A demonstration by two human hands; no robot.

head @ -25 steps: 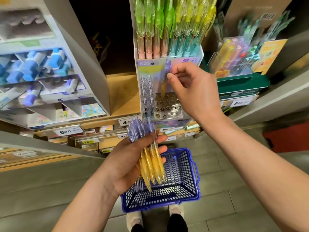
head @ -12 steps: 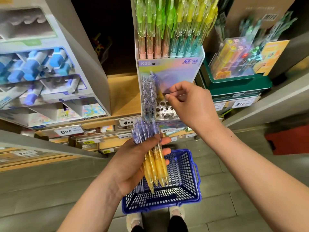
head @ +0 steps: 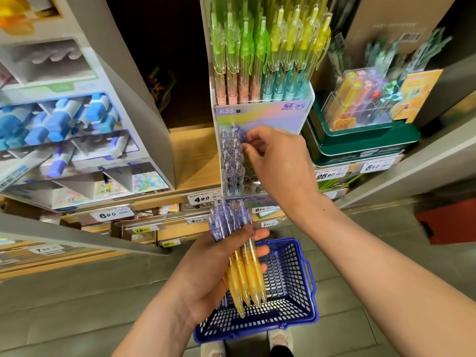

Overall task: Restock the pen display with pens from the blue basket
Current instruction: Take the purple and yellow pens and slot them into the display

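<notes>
Pens (head: pixel 244 274), slim translucent plastic: bundle in tight left fingers (head: pixel 261 232), one pen (head: pixel 239 131) between right fingers (head: pixel 253 137) at perforated display (head: pixel 270 115).

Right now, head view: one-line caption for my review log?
Right hand pinches a purple-topped pen at the pen display while left hand grips a pen bundle above the blue basket.

Both arms are bare. The left forearm (head: pixel 164 313) and the right forearm (head: pixel 373 253) are uncovered along all the length that shows, wrists included. The left hand (head: pixel 219 266) and the right hand (head: pixel 280 163) are bare too, with slim fingers (head: pixel 260 233). At the bottom edge only the toes of two pale, off-white shoes (head: pixel 211 348) show, rounded at the front. Just above the right one lies the hem of dark, near-black trousers (head: pixel 282 353). The rest of the clothing is out of view.
</notes>
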